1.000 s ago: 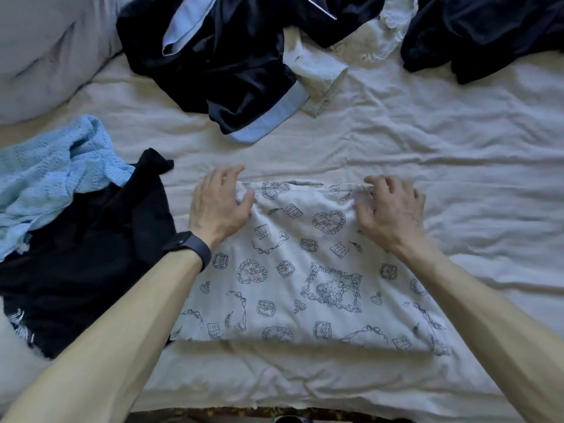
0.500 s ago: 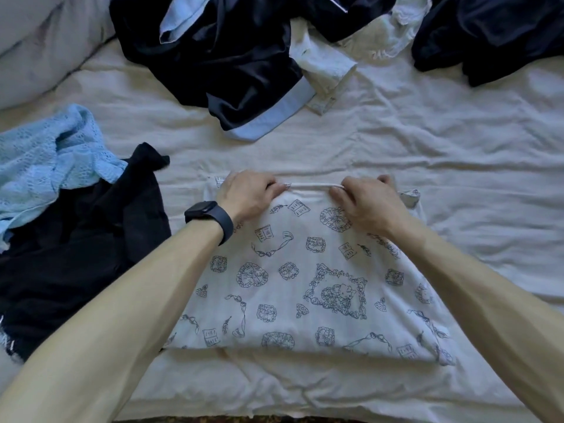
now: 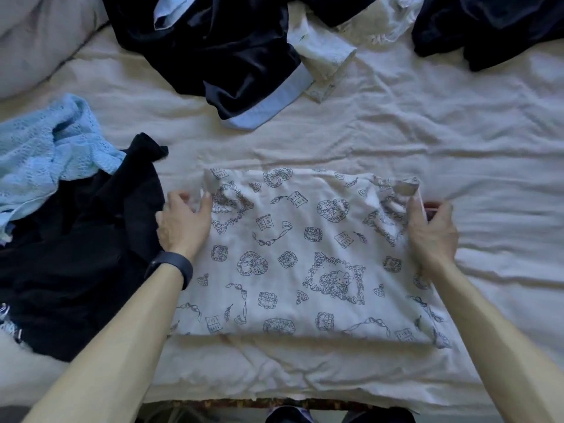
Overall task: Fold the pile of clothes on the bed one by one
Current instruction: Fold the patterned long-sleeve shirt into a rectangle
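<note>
My left hand (image 3: 183, 227) and right hand (image 3: 432, 236) pinch the far corners of the printed garment (image 3: 305, 270), half-folded at six o'clock on the bed (image 3: 457, 132); dark clothes (image 3: 219, 50) at twelve and nine lie unfolded

Printed garment (image 3: 305, 254) flat on the bed (image 3: 457, 132), left grip (image 3: 183, 227), right grip (image 3: 433, 236) at its edges (thumbs on top).
</note>
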{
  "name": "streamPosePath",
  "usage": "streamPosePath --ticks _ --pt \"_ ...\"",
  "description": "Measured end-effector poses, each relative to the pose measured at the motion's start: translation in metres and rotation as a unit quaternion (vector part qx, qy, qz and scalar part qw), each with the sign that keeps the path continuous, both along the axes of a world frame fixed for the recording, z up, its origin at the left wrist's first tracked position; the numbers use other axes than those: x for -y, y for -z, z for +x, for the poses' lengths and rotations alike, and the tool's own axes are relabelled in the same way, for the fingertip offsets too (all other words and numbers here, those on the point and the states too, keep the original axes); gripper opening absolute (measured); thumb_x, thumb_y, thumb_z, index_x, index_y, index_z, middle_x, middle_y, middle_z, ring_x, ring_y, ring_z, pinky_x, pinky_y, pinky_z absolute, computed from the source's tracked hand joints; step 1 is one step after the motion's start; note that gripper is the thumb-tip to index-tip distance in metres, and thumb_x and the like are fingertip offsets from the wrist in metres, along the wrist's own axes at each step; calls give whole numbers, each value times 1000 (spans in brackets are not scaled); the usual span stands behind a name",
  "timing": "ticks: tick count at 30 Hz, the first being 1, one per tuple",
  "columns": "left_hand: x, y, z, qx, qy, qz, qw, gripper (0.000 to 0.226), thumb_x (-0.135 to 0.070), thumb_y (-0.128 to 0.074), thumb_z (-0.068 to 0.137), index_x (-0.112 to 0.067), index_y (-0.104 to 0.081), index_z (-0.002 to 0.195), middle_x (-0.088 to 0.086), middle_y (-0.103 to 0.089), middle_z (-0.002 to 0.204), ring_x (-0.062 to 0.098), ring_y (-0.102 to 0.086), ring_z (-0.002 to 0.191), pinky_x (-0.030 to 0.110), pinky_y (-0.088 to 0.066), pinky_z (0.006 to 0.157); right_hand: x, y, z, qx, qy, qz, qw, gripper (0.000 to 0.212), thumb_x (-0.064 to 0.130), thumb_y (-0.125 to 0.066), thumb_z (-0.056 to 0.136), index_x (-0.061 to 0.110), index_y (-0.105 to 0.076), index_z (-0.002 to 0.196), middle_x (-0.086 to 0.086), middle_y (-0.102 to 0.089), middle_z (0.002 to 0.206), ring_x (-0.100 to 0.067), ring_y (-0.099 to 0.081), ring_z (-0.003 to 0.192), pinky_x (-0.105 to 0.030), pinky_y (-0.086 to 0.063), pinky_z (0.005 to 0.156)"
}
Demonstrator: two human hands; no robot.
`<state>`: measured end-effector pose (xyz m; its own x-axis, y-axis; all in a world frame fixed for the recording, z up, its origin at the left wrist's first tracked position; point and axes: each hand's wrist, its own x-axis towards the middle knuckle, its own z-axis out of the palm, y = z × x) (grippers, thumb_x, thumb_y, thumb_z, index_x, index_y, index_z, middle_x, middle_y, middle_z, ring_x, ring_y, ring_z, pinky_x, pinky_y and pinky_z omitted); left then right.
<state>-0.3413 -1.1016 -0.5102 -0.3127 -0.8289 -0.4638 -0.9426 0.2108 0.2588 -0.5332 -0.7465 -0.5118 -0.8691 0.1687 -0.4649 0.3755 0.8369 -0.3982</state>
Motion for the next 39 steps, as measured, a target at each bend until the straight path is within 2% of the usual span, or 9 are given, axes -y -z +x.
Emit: streamPosePath --ticks 6,11,13,17,21,25,28,34,39 --pt "8 -4 0 -104 -34 -2 994 26 -34 -50 103 -9 -60 104 2 -59 94 23 -52 89 27 -33 76 -14 -3 -20 -62 30 -29 997 35 39 -42 106 6 -54 108 -13 -56 95 -38 -56 99 -37 -32 76" --pt "1 -4 8 -113 -82 -3 990 28 -36 -50 102 -11 -58 109 1 -59 100 24 -54 95 27 -35 80 -16 -1 -19 -70 58 -51 995 36 45 -48 102 13 -58 113 -10 -65 107 -28 -56 96 -31 -35 78" --pt "-6 -7 8 -128 -69 -13 989 40 -42 -52 99 -9 -54 122 6 -59 112 28 -56 106 33 -40 88 -11 -2 -11 -100 57 -50 992 46 49 -50 98 10 -56 121 -14 -63 118 -32 -57 109 -34 -39 91" --pt "-70 -9 22 -84 180 -131 971 55 -43 -54 96 -10 -47 139 21 -51 136 40 -47 123 52 -39 102 15 -10 53 -205 -166 25 964 52 45 -57 91 9 -59 129 -18 -55 136 -37 -49 126 -44 -33 104" --pt "-136 -2 9 -55 448 -57 891 56 -50 -40 98 -23 -44 147 6 -38 156 26 -33 143 49 -23 117 58 -6 106 -132 -411 5 902 49 48 -49 94 22 -58 134 -4 -49 151 -29 -46 137 -48 -37 105" --pt "-108 10 -35 -17 409 -67 910 58 -49 -30 103 -33 -19 158 1 -15 167 19 -7 154 51 2 123 84 3 77 -76 -437 48 895 60 50 -33 103 28 -28 158 1 -16 169 -18 -10 156 -51 -10 123" --pt "-58 18 -49 39 359 -61 930 57 -56 -19 103 -41 -9 158 -4 -1 168 19 2 154 53 6 121 78 8 37 -11 -403 99 910 63 58 -18 104 38 0 161 7 12 170 -15 16 155 -52 13 123" --pt "-23 9 -35 12 314 -117 942 62 -52 -27 102 -34 -14 159 2 -1 168 21 3 155 53 7 121 61 1 22 -41 -335 131 932 67 61 -26 102 32 -17 162 0 3 171 -19 9 156 -53 9 124" --pt "-123 11 7 -45 439 -62 895 66 -54 -29 97 -37 -13 159 -3 3 168 22 3 155 62 -2 121 90 3 103 -136 -504 50 852 64 58 -32 100 34 -28 159 -2 -9 170 -22 -3 157 -55 -2 124"
